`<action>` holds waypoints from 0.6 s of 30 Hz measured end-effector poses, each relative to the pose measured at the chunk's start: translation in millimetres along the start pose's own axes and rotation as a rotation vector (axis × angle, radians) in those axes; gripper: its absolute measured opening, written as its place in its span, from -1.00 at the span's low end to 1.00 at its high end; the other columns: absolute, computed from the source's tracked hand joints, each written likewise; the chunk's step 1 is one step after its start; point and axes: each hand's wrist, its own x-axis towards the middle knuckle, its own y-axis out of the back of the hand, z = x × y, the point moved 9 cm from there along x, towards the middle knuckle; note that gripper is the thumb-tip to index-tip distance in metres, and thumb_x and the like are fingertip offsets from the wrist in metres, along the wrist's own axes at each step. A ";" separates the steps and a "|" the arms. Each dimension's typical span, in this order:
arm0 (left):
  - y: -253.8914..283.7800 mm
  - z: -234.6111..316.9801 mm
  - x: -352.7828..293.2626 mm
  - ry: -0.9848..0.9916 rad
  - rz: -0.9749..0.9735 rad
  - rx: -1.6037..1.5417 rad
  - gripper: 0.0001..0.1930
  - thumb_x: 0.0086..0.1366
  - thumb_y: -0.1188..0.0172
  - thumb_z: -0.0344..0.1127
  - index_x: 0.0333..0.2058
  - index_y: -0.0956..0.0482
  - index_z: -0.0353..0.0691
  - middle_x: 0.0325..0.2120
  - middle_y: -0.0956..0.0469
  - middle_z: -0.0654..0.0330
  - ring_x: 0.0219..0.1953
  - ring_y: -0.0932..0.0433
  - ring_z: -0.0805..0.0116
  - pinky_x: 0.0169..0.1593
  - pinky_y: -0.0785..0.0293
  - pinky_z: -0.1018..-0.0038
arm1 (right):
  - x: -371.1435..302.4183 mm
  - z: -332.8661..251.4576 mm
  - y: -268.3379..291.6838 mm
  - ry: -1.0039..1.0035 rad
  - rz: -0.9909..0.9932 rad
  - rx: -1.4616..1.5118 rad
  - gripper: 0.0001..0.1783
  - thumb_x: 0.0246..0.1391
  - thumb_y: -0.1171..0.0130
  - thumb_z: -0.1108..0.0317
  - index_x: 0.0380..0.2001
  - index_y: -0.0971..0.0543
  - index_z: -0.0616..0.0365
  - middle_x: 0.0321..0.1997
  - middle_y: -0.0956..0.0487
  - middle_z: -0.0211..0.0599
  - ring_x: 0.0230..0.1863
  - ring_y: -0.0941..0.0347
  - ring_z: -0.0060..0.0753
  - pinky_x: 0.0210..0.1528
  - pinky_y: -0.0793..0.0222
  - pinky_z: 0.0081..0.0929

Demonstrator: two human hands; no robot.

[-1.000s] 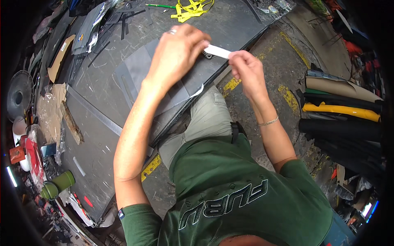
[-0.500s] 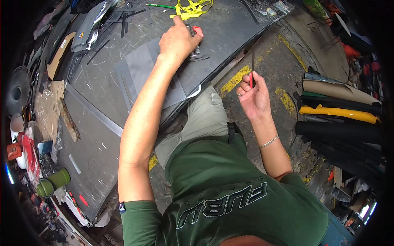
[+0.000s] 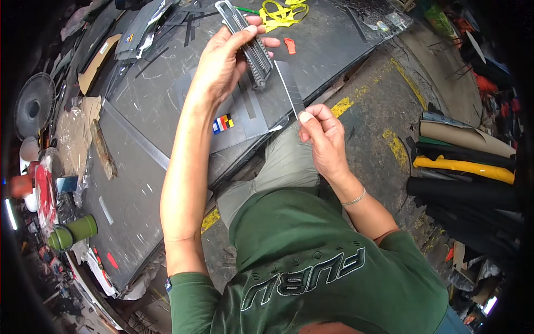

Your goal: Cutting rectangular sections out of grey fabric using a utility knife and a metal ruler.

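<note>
And here we are at the dark worktable [image 3: 328, 42], both hands up over its near edge and busy, the two well apart from each other. Our left hand [image 3: 221, 69] has thumb and fingers wrapped round a long grey ribbed tool [image 3: 257, 55], raised above the tabletop and tilted, its far end up toward the tape, its near end pointing down toward us. Over on the right, our right hand [image 3: 327, 142] pinches the lower end of a thin metal strip [image 3: 291, 86] between thumb and finger. Slanting lines cross that strip, and its upper end comes in just beside the ribbed tool; whether the two touch, we cannot tell.

Below the left hand we spot a grey sheet [image 3: 250, 128] lying flat, a small multicoloured patch [image 3: 223, 124] showing on it beside the forearm. Just past the tool sits a little orange-red piece [image 3: 290, 45], loose on the table, and beyond it a tangle of yellow tape [image 3: 276, 24] with a green pencil [image 3: 246, 10] at its left. Down the left side we pick out a long straight strip [image 3: 136, 133], a rough piece of wood [image 3: 103, 149] and a green bottle [image 3: 80, 229] lying on its side.
</note>
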 end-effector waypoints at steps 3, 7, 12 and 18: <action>1.6 13.8 -13.1 -0.149 0.054 -0.257 -0.67 0.53 -0.08 -0.30 0.13 -0.43 -0.37 -0.19 -0.65 -0.01 -0.17 -0.71 0.15 -0.03 -0.72 0.15 | -0.4 -0.7 -11.0 0.009 -0.028 -0.076 -0.86 0.34 -0.23 0.33 -0.27 -0.53 0.15 -0.47 -0.44 -0.57 -0.45 -0.31 -0.73 -0.34 -0.27 -0.64; 6.4 5.4 -21.1 -0.133 0.002 -0.624 -0.63 0.57 -0.02 -0.09 0.07 -0.47 -0.30 -0.26 -0.65 0.09 -0.21 -0.70 0.16 0.02 -0.70 0.00 | -7.6 -6.9 -20.8 0.049 -0.062 -0.240 -0.85 0.34 -0.23 0.31 -0.28 -0.53 0.14 -0.47 -0.45 -0.57 -0.45 -0.32 -0.75 -0.34 -0.25 -0.67; -0.7 10.3 -40.3 -0.151 0.035 -0.704 -0.53 0.60 0.10 0.03 0.09 -0.49 -0.30 -0.27 -0.57 0.15 -0.25 -0.58 0.20 0.02 -0.64 0.09 | -16.7 -6.8 -22.4 0.018 -0.088 -0.253 -0.86 0.33 -0.21 0.33 -0.30 -0.52 0.13 -0.48 -0.46 -0.58 -0.46 -0.32 -0.76 -0.35 -0.25 -0.69; 4.7 16.0 -58.4 -0.215 0.151 -0.730 -0.51 0.55 0.05 0.15 0.02 -0.48 -0.21 -0.36 -0.57 0.18 -0.33 -0.59 0.18 -0.07 -0.58 0.11 | -21.8 -9.8 -23.4 -0.070 -0.149 -0.297 -0.84 0.31 -0.23 0.32 -0.35 -0.52 0.12 -0.47 -0.46 -0.59 -0.45 -0.32 -0.77 -0.35 -0.24 -0.69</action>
